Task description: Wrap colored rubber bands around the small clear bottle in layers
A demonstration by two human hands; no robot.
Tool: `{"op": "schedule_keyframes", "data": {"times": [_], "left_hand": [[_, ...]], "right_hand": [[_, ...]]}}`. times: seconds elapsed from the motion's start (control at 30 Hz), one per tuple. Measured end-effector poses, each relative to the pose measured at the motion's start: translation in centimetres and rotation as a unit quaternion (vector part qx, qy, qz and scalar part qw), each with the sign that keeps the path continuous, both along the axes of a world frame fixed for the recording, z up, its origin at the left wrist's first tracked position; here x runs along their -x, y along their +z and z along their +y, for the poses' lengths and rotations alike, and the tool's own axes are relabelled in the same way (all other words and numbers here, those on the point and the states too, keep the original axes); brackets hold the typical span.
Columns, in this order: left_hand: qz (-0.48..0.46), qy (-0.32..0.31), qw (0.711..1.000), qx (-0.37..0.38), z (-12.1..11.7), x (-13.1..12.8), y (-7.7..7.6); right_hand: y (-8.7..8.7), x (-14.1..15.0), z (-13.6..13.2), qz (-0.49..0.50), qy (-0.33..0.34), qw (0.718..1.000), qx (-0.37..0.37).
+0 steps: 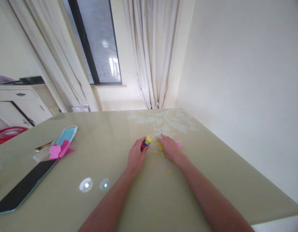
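My left hand [136,154] is closed around a small dark-blue and red container [144,143], tilted on the glossy table. Yellow bits [149,139] show at its far end; whether they lie inside cannot be made out. Just to the right, my right hand [170,147] rests low over the tabletop with its fingers stretched out. Under and beside those fingertips lies a small pile of thin yellow pieces [159,145]. A few more yellow pieces [163,154] are scattered nearer to me. Partly hidden behind my right hand is a small pink thing [179,144].
On the table's [110,212] left side lie a dark flat tablet-like slab [25,187], folded pink paper [60,150], a blue face mask [66,134] and a small narrow packet [44,146]. A white wall [248,80] runs along the right edge.
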State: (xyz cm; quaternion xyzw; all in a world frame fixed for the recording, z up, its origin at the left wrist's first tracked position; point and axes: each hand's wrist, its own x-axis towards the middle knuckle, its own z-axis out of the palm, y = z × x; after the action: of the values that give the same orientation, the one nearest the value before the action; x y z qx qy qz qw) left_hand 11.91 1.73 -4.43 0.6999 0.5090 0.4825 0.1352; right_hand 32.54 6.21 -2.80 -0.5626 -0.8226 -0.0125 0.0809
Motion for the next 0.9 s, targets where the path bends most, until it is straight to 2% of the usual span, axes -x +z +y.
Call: {"op": "schedule_keyframes", "data": {"times": [0.3, 0.5, 0.67, 0.73, 0.8, 0.9], "left_hand": [[0.074, 0.0, 0.997, 0.0, -0.2, 0.5, 0.0], [0.109, 0.004, 0.994, -0.008, -0.3, 0.7, 0.1], [0.168, 0.018, 0.985, -0.02, -0.2, 0.9, 0.1], [0.188, 0.03, 0.981, -0.032, -0.1, 0.9, 0.0], [0.2, 0.033, 0.978, -0.043, -0.1, 0.9, -0.1], [0.202, 0.024, 0.977, -0.059, -0.1, 0.8, -0.1]], "right_hand": [[1.4, -1.0, -2.1, 0.054, 0.089, 0.994, 0.031], [1.1, -0.7, -2.1, 0.1, 0.077, 0.991, 0.053], [1.4, -0.8, -1.6, 0.162, 0.047, 0.986, 0.015], [1.7, -0.9, -1.7, 0.251, 0.038, 0.967, -0.006], [2.0, -0.8, -2.0, 0.351, 0.042, 0.935, -0.018], [2.0, -0.2, -2.5, 0.421, 0.057, 0.905, -0.014]]}}
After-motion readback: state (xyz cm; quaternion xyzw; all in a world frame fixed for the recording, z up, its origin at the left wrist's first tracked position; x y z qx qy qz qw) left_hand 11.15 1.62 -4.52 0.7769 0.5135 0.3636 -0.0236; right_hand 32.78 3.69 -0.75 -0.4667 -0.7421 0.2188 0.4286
